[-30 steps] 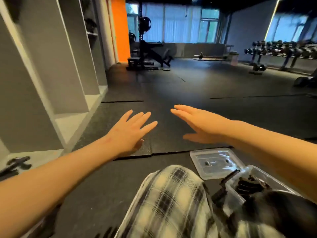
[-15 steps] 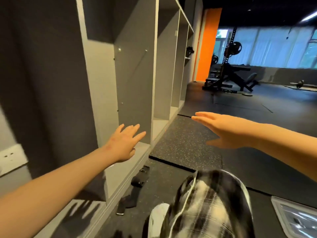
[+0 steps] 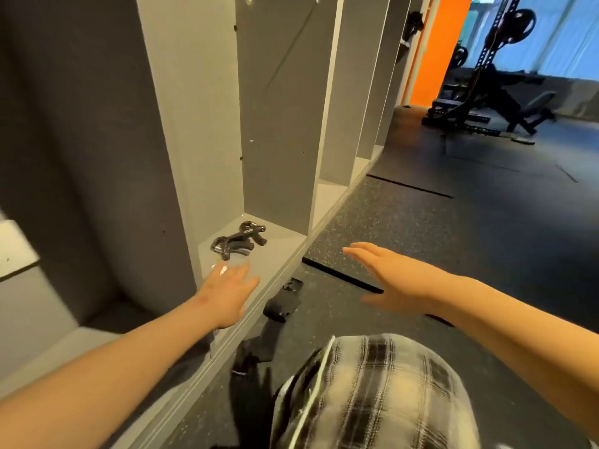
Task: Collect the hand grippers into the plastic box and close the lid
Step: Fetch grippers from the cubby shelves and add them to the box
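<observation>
Cool blue daylight comes through the curtained windows far beyond the tall grey open-fronted locker unit, and the panes are washed out. The lockers are softly, evenly lit. The dark rubber floor beside them stays dim. My left grip is smeared by motion blur. Wide-angle stretch makes the locker uprights lean.

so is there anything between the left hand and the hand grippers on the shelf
Nothing. In the head view only a short bare strip of the grey shelf floor lies between the left hand and the hand grippers.
</observation>
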